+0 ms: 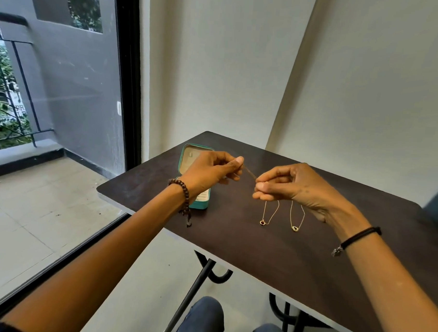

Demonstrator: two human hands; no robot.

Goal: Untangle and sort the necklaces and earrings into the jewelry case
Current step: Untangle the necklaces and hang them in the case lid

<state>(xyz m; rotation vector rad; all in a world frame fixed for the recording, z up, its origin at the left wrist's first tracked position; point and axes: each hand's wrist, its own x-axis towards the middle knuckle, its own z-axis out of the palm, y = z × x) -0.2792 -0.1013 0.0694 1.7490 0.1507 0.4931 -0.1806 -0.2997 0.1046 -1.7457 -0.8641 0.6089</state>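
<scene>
Case (199, 205), teal, lid (189, 159) up, pale cushioned rolls (203, 196) inside.

I get soft daylight through the tall glass door (65, 96) on my left, so the scene is evenly bright with no harsh glare. The dark brown matte tabletop (309, 257) carries a faint sheen at its left corner. Wide-angle distortion bows the black door frame (128, 74) and tilts the walls. The thin gold necklaces (262, 222) barely resolve.

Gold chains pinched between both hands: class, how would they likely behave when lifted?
Probably floppy: the gold chains trail in slack loops below the right hand. Likely light, since a fingertip pinch holds them. Their pendants may swing.
</scene>
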